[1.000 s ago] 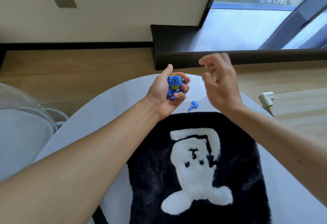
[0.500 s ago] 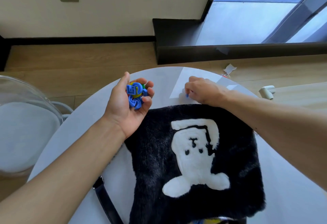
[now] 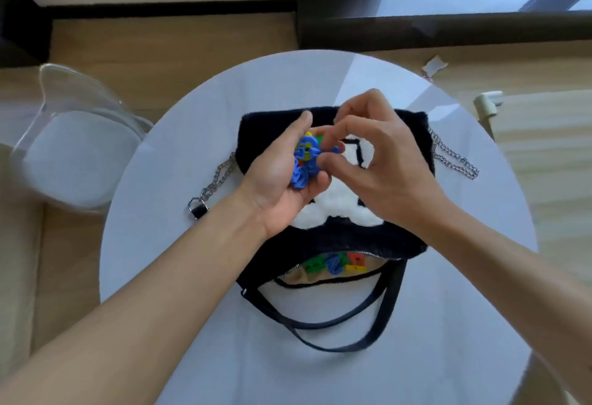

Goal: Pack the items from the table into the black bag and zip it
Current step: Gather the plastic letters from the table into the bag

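On the round white table (image 3: pixel 448 324), a black furry bag (image 3: pixel 266 129) with a white animal figure on its face is laid flat, its mouth turned toward 6 o'clock. Above the middle of the bag, the left hand (image 3: pixel 282 177) is held palm up and cupped around a cluster of small plastic pieces (image 3: pixel 306 161), mostly blue with bits of yellow and green. Just at 3 o'clock of it, the right hand (image 3: pixel 378 161) is bent over the cluster, its thumb and forefinger brought close together at the blue pieces; whether a piece is actually pinched cannot be told. The zipper (image 3: pixel 326 281) at the bag's near edge is seen open, and green, blue, red and yellow pieces (image 3: pixel 336 263) are seen inside against a tan lining. 2 black straps (image 3: pixel 336 324) are looped on the table toward 6 o'clock. Chain lengths (image 3: pixel 455 158) are trailed out at 3 and 9 o'clock. A clear chair (image 3: pixel 77 148) is placed at 9 o'clock of the table.
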The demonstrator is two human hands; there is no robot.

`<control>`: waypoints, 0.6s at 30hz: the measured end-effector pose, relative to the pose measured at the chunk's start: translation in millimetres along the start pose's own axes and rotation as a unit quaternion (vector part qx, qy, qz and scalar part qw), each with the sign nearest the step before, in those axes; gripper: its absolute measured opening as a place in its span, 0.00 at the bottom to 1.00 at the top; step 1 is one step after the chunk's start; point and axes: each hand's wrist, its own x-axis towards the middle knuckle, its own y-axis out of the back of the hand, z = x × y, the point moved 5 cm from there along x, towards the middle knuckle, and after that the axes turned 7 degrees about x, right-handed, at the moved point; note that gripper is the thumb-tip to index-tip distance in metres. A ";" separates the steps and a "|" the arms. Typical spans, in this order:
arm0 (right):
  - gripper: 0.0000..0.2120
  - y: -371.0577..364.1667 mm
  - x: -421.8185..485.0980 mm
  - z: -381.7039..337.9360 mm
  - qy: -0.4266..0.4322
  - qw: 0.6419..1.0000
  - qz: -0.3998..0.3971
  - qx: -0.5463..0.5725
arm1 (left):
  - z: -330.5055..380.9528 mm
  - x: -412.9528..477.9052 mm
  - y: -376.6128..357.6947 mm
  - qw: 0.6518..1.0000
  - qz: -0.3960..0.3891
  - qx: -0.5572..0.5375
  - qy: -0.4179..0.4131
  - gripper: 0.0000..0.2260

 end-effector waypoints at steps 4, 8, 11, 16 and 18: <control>0.08 -11.0 -41.2 9.3 -0.004 0.996 -0.072 0.049 | -48.5 -21.5 4.7 0.999 0.046 -0.012 0.005 0.12; 0.19 -2.9 -70.6 35.5 -0.024 0.995 -0.054 0.075 | -96.3 -42.9 12.7 0.991 0.106 -0.074 0.032 0.12; 0.27 -9.0 -88.9 63.5 0.009 0.980 -0.136 -0.148 | -138.6 -60.4 8.3 0.984 0.125 -0.106 0.072 0.13; 0.14 -21.9 -82.1 86.4 0.048 0.925 -0.177 -0.332 | -192.4 -66.1 0.2 0.963 0.182 -0.127 0.152 0.15; 0.06 -16.0 -69.1 81.1 0.046 0.948 -0.131 -0.287 | -198.1 -55.1 -1.3 0.954 0.211 -0.146 0.155 0.14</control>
